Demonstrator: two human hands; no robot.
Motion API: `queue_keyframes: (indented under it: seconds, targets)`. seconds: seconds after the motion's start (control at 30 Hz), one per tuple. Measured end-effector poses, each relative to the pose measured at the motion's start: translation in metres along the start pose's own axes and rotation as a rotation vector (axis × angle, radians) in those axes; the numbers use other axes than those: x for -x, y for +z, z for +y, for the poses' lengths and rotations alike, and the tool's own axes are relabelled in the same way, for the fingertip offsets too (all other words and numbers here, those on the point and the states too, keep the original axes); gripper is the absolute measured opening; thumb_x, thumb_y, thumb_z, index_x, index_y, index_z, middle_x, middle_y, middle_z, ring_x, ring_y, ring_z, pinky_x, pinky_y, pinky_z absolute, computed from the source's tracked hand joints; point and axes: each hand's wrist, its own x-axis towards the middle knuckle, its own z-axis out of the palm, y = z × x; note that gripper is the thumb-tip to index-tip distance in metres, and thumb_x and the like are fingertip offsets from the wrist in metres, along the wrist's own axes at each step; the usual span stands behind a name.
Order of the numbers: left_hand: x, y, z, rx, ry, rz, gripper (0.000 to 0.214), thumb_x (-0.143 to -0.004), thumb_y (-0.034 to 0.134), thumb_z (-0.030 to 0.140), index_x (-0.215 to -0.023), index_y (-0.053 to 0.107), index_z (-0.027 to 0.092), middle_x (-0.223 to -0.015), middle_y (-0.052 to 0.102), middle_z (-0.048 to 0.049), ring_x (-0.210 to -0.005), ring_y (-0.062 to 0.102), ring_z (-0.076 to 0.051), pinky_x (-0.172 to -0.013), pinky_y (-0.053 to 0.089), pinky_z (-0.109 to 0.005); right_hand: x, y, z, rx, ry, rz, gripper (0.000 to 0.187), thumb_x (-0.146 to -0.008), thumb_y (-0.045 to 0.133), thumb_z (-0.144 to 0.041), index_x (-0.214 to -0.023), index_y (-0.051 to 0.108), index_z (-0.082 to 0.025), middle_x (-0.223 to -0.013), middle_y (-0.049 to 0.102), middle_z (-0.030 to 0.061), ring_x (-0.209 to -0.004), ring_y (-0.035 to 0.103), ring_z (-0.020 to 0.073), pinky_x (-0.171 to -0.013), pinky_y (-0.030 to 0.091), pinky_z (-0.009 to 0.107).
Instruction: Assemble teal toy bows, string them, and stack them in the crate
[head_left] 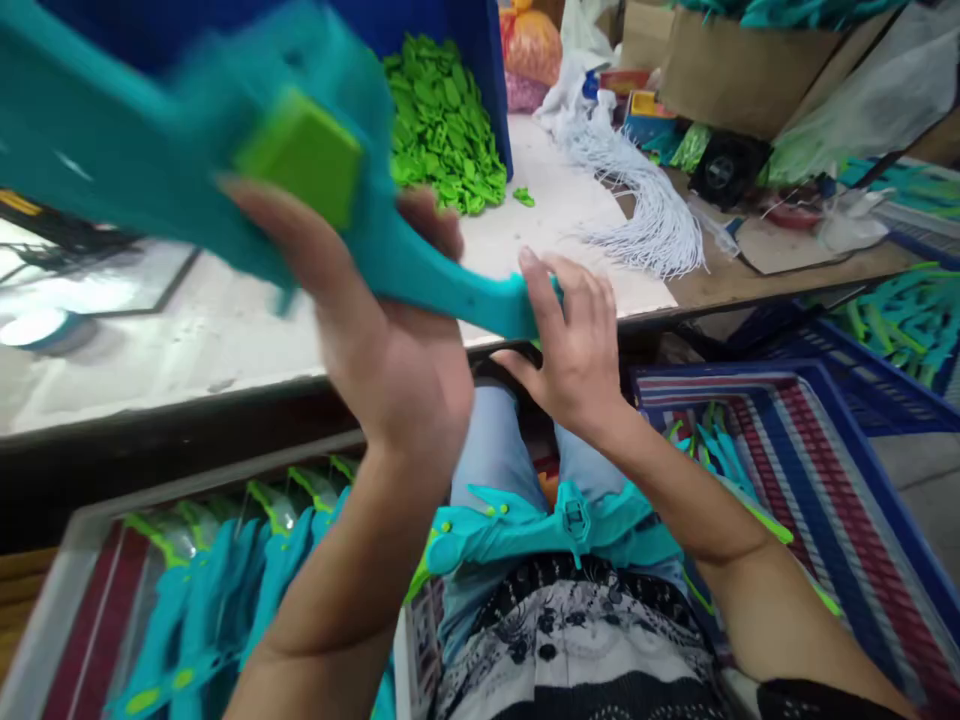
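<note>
My left hand (397, 370) is wrapped round a large turquoise plastic part (465, 295), raised above the bench edge and smeared by motion. A bright green block (304, 155) sits on this part, close to my left thumb. At the part's narrow right end, my right hand (577, 350) grips it with the fingers over the top and the thumb below; what lies under those fingers is hidden. Across my lap rests another turquoise plastic piece (510, 535) with small green dots and a raised hexagonal middle.
Small green pieces (450, 120) spill from a blue bin (491, 70) on the bench (570, 200). White strings (645, 200) lie to their right. A crate (97, 530) of turquoise and green parts stands at lower left, a striped-lined blue crate (840, 440) at right.
</note>
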Motion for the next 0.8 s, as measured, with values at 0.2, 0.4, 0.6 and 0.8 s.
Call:
queue_keyframes:
  seconds: [0.2, 0.4, 0.6, 0.8]
  targets:
    - [0.079, -0.049, -0.073, -0.272, -0.654, -0.472, 0.082, -0.090, 0.001, 0.073, -0.131, 0.052, 0.024, -0.130, 0.064, -0.0132, -0.124, 0.059, -0.026, -0.094, 0.055, -0.041, 0.026, 0.021, 0.081, 0.179, -0.245, -0.432, 0.036, -0.089, 0.052, -0.020, -0.124, 0.062, -0.024, -0.107, 0.062, 0.0111, -0.106, 0.046, 0.0282, -0.093, 0.033, 0.044]
    - [0.081, -0.074, -0.121, -0.755, -0.257, -0.867, 0.046, -0.087, 0.058, 0.050, -0.121, 0.063, 0.019, -0.134, 0.061, -0.0154, -0.129, 0.053, -0.033, -0.108, 0.044, -0.048, 0.058, 0.047, 0.163, 0.168, -0.391, -0.783, 0.032, -0.086, 0.056, -0.018, -0.116, 0.067, -0.021, -0.109, 0.064, 0.0131, -0.107, 0.048, 0.0285, -0.090, 0.033, 0.044]
    - [0.061, -0.072, -0.176, -1.410, -0.026, -1.088, 0.068, -0.085, 0.067, 0.036, -0.146, 0.041, 0.019, -0.148, 0.043, -0.0225, -0.116, 0.061, -0.036, -0.092, 0.051, -0.046, 0.037, 0.051, 0.187, -0.176, -0.114, -0.691, 0.040, -0.082, 0.065, -0.041, -0.117, 0.068, -0.021, -0.111, 0.067, 0.0112, -0.104, 0.057, 0.0258, -0.092, 0.043, 0.039]
    - [0.065, -0.071, -0.175, -1.482, -0.043, -1.139, 0.069, -0.088, 0.062, 0.040, -0.150, 0.037, 0.021, -0.120, 0.063, -0.0158, -0.100, 0.066, -0.033, -0.084, 0.051, -0.042, -0.073, 0.064, 0.241, 0.052, 0.648, -0.003, 0.037, -0.088, 0.053, -0.027, -0.120, 0.065, -0.012, -0.101, 0.067, 0.0133, -0.098, 0.061, 0.0261, -0.092, 0.046, 0.040]
